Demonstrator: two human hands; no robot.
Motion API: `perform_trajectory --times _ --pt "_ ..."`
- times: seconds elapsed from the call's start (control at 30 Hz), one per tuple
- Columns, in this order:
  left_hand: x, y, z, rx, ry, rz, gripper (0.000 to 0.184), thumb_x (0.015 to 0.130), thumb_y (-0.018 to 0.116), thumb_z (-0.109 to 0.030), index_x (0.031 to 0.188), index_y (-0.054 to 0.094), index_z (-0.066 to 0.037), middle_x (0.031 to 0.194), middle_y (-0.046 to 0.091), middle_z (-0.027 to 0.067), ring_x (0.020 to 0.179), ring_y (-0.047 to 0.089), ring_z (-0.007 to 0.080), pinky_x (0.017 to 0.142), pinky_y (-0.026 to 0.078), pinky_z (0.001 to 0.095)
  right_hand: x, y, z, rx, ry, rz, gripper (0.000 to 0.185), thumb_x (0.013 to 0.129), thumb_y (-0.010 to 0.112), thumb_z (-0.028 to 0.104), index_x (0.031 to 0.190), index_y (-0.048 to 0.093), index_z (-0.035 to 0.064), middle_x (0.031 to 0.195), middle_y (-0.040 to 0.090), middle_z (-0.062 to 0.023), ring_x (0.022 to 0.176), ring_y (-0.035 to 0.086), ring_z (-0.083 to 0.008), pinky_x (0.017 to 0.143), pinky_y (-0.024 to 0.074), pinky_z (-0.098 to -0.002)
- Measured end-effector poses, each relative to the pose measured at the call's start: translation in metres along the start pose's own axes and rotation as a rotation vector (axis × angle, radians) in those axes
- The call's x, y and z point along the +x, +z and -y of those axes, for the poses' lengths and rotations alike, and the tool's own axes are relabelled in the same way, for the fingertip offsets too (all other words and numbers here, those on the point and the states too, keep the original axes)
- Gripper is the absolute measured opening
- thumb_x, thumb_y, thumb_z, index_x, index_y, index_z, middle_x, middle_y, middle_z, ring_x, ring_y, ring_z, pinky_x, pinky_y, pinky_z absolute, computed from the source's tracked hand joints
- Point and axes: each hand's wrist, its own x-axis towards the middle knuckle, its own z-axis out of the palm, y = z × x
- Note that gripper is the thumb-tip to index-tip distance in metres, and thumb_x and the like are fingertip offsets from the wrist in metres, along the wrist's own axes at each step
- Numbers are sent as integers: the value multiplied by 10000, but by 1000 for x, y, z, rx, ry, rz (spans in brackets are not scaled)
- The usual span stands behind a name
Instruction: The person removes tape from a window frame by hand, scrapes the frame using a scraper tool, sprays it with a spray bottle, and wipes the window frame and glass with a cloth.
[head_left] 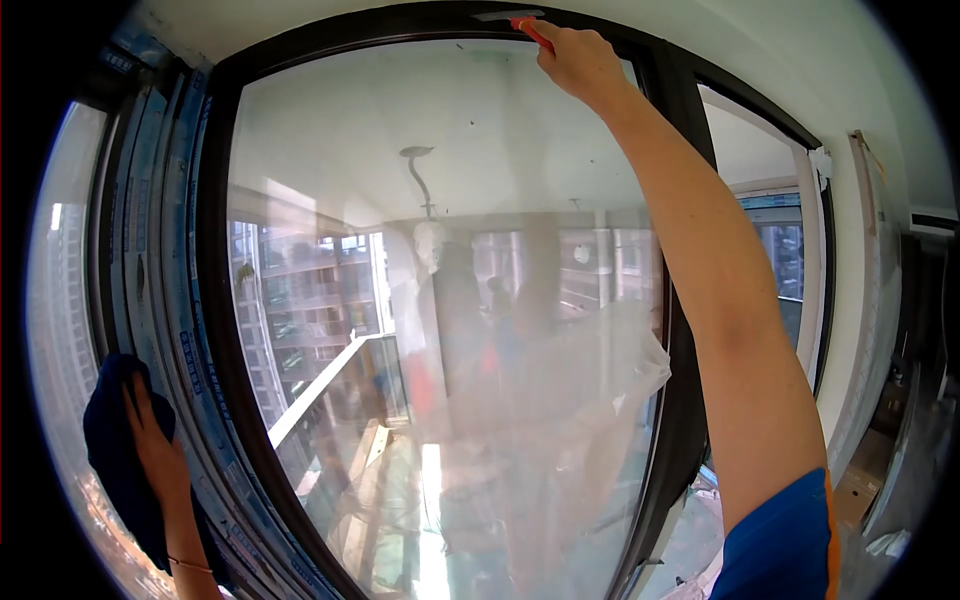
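Observation:
My right hand (583,65) is raised to the top of a large glass pane (480,330). Its fingers are wrapped round the red handle of a scraper (533,32), whose flat blade lies against the dark top frame (400,27). At the lower left, my left hand (152,440) rests on a dark blue cloth (115,420), pressing it towards the left window pane. The fingers of that hand lie over the cloth. Small dark specks dot the upper part of the large pane.
Frame profiles with blue protective film (175,250) stand left of the large pane. A narrower window opening (765,190) is on the right. A cardboard box (857,492) sits at the lower right. Through the glass, a balcony railing (320,385) shows.

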Motion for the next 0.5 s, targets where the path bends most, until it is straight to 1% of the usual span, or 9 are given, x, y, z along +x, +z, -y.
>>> perform_trajectory --times 0.07,0.17,0.23,0.37,0.5 --pt "0 0 2 19 0 -8 736 887 555 46 1521 269 -195 1552 257 183 1386 315 426 1156 274 501 2 -1 0 51 -15 0 409 881 537 177 1287 579 167 775 686 -140 701 675 -328 670 556 -435" --pt "0 2 3 53 27 -25 712 896 544 40 1516 284 -194 1544 276 185 1385 321 424 1152 282 502 7 4 19 -25 59 20 397 886 536 186 1280 580 179 771 685 -136 703 675 -327 674 557 -440" --pt "1 2 6 88 51 -42 699 902 539 35 1515 291 -195 1538 291 186 1382 328 422 1150 288 501 6 1 21 -34 62 15 392 888 536 188 1278 580 189 773 686 -132 715 676 -329 673 559 -443" --pt "-3 9 11 20 17 -27 703 905 545 31 1515 292 -210 1533 304 180 1373 345 421 1147 295 497 1 3 20 -28 31 -8 390 890 536 187 1276 579 208 770 686 -122 716 676 -332 661 560 -444" --pt "-1 2 3 48 10 -24 723 903 548 39 1519 277 -225 1541 290 173 1366 358 420 1146 300 495 9 5 32 -20 86 8 403 888 537 183 1289 571 211 771 688 -118 716 677 -333 653 560 -437"
